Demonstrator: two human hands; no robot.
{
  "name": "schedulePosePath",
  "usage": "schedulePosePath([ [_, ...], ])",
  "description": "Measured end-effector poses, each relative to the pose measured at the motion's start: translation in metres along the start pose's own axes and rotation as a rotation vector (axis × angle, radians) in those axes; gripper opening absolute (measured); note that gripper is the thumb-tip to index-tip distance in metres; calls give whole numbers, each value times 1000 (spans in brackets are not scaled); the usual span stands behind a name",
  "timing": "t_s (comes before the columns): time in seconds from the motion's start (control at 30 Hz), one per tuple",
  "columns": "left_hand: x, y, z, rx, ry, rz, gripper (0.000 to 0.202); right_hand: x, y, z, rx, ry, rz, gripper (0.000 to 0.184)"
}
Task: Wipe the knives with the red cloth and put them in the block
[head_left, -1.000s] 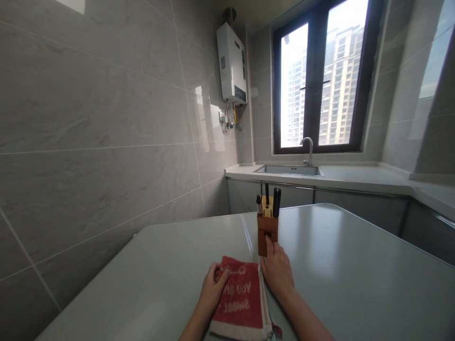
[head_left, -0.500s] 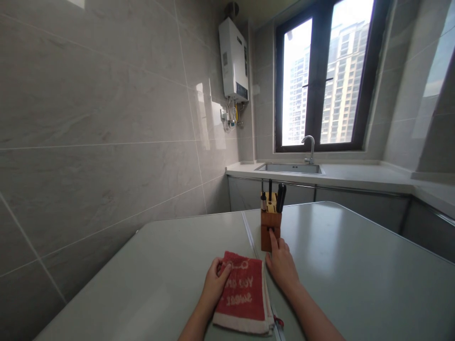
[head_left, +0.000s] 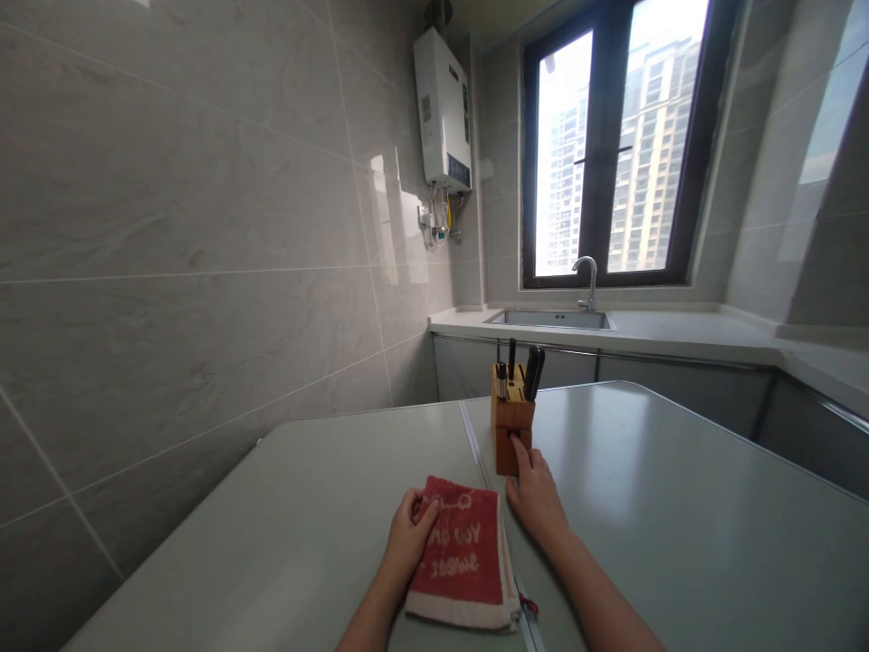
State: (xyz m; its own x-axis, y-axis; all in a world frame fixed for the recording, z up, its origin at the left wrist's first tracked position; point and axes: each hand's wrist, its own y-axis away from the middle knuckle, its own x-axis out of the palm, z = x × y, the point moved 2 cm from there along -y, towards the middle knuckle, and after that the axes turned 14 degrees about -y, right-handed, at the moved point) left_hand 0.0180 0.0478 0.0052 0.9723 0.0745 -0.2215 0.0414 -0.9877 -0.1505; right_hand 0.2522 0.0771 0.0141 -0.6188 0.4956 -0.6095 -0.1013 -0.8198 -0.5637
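A folded red towel (head_left: 465,552) with pale lettering and a cream border lies on the table. My left hand (head_left: 412,525) grips its upper left edge between thumb and fingers. Beyond the towel stands an upright wooden knife block (head_left: 514,417) with several black handles, among them a thick black knife handle (head_left: 535,373) on its right side. My right hand (head_left: 536,493) reaches to the block's lower front, its index finger stretched out and touching the dark recess there. The other right fingers rest beside the block. A small red object (head_left: 528,605) pokes out at the towel's right edge, mostly hidden.
The pale table (head_left: 326,507) has a metal seam (head_left: 468,430) running under the towel. Behind it are a counter (head_left: 685,326) with a sink (head_left: 549,319) and a tap (head_left: 590,281). A tiled wall (head_left: 204,344) rises on the left.
The knife block has turned slightly, so its left side now shows. My right index finger stays against its front. My left hand keeps its grip on the towel; the view has shifted a little.
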Motion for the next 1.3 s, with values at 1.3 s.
schedulePosePath([
  [1.3, 0, 0, 0, 26, 16, -4, 41, 6, 9, 11, -169, 304, -36, 65],
])
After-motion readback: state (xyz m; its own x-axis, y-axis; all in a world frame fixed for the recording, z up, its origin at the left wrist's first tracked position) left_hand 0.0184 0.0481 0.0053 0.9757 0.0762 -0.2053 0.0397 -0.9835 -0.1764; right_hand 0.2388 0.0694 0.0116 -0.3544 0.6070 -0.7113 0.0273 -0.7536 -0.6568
